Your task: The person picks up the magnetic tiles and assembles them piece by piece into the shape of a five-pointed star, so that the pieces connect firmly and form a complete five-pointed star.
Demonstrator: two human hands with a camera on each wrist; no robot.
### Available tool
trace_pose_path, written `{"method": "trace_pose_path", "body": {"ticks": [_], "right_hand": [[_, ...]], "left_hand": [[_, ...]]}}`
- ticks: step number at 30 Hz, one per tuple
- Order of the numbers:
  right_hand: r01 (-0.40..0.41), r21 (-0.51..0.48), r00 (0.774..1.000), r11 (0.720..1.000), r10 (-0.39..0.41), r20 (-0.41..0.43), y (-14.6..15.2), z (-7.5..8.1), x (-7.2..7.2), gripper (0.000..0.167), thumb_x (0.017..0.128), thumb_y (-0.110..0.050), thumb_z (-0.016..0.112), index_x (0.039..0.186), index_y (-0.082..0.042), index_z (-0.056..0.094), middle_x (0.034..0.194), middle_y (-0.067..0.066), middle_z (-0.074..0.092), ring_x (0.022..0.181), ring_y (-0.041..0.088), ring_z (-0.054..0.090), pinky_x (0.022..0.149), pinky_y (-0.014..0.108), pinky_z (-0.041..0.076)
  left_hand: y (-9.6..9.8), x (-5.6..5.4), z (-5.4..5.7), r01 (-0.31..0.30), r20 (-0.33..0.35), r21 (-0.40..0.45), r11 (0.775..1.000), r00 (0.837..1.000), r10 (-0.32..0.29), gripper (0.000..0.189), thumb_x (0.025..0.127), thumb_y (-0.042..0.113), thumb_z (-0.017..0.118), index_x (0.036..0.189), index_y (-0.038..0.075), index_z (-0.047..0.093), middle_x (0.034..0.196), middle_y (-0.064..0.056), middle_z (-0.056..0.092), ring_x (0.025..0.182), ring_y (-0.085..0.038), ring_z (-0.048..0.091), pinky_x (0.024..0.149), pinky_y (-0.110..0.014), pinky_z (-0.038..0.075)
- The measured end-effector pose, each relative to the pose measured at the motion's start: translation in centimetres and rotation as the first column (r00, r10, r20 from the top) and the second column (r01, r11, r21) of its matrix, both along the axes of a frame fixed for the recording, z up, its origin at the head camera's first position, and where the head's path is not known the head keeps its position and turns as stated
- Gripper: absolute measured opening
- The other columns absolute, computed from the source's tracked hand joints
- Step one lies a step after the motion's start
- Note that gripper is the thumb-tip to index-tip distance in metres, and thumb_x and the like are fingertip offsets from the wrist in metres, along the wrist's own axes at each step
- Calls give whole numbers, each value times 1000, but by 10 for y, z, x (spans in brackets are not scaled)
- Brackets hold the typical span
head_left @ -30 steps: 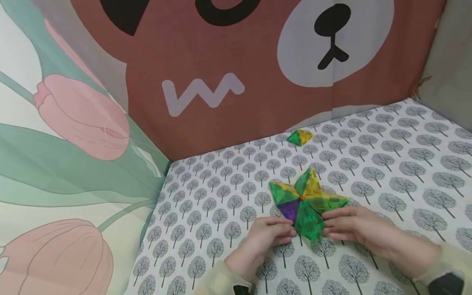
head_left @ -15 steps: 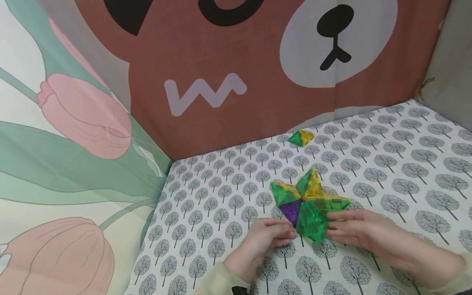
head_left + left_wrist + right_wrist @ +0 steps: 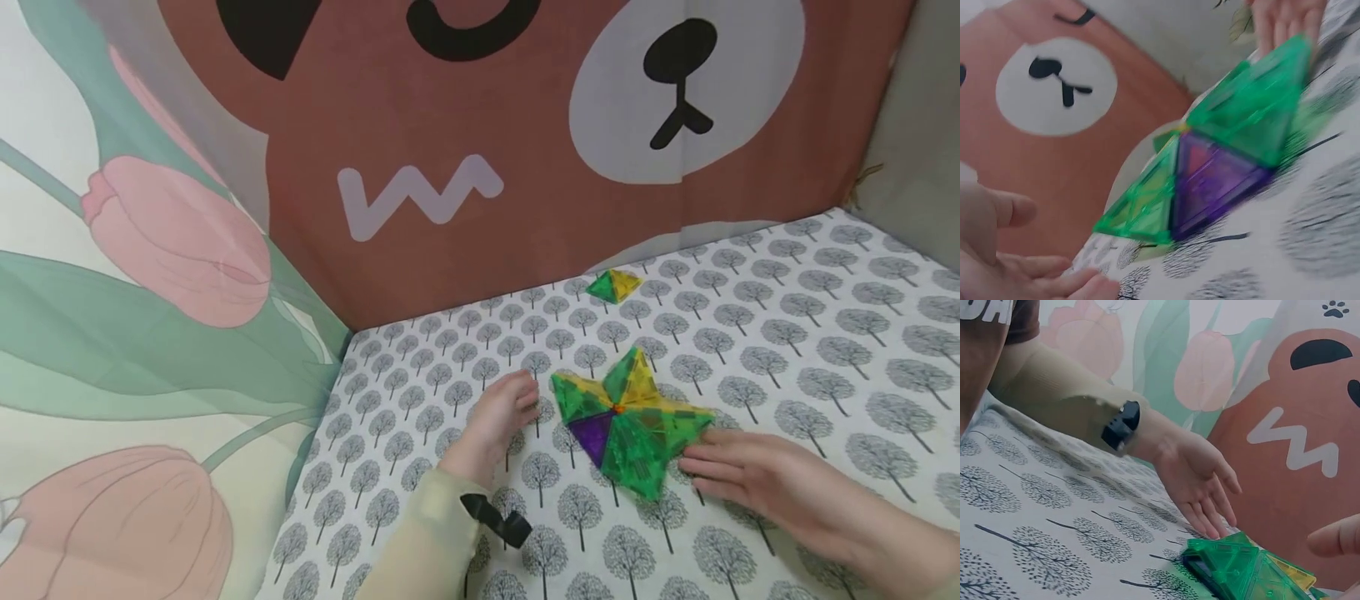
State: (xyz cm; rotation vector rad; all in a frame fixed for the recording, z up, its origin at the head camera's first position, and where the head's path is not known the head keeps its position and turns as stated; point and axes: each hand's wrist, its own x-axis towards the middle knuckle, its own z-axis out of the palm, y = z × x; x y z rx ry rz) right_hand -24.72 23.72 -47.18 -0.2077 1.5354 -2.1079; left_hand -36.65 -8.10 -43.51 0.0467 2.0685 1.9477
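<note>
A star built of translucent magnetic tiles (image 3: 637,446) lies on the tree-print cloth, mostly green and yellow with one purple triangle tile (image 3: 592,435). Left of the star is my left hand (image 3: 498,421), apart from it, its fingers loosely extended and holding nothing. In the left wrist view a gap shows between the left fingers (image 3: 1041,281) and the purple tile. My right hand (image 3: 757,471) is at the star's right side, fingers straight, fingertips close by its right point. From the right wrist view, the left palm (image 3: 1191,465) faces the star with fingers spread.
Farther back, near the wall, sits a small green and yellow tile pyramid (image 3: 613,286). A brown bear-print hanging (image 3: 450,258) stands along the back edge of the cloth (image 3: 420,500). A tulip-print hanging (image 3: 176,242) borders the left side.
My left hand has moved away from the star, up and to the left. My right hand has shifted slightly right along its edge. The star stays nearly in place.
</note>
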Motion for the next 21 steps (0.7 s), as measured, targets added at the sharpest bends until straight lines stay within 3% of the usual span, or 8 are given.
{"method": "trace_pose_path", "body": {"ticks": [4,8,15,18,21], "right_hand": [[3,-7,1000,1000,-3,-13,-3,0,-8,77,109,-22,31,139,16,-29,150,42,-5,136,40,38,106,41,42],[30,17,999,999,-29,-30,-4,2,-17,78,108,-20,33,138,18,-28,150,44,-6,137,44,33,106,39,42],[27,57,995,998,-21,-93,-3,7,-43,74,108,-22,34,144,19,-16,151,41,-1,140,49,21,105,30,41],[31,90,992,996,-19,-123,-2,12,-58,70,108,-26,32,146,19,-7,153,40,4,140,51,18,107,34,38],[42,151,989,988,-20,-144,-2,19,-74,74,108,-33,31,148,16,-7,153,39,6,140,51,19,113,46,28]], "left_hand": [[6,-17,-1,49,66,37,998,997,-51,60,104,33,48,150,-2,34,133,-24,56,119,-34,58,98,-41,50],[10,-18,-5,71,105,54,996,992,-76,58,103,36,49,146,-2,39,124,-23,62,110,-32,63,92,-40,54],[4,1,-15,24,135,171,985,990,-48,51,101,34,54,135,-4,48,120,-22,63,110,-33,63,95,-40,52],[-1,12,-16,36,107,177,984,993,-56,52,102,33,51,136,-7,48,123,-26,60,113,-36,61,96,-42,51],[-6,26,-15,75,79,160,984,993,-88,55,103,32,47,140,-9,44,129,-29,57,118,-37,58,97,-42,51]]}}
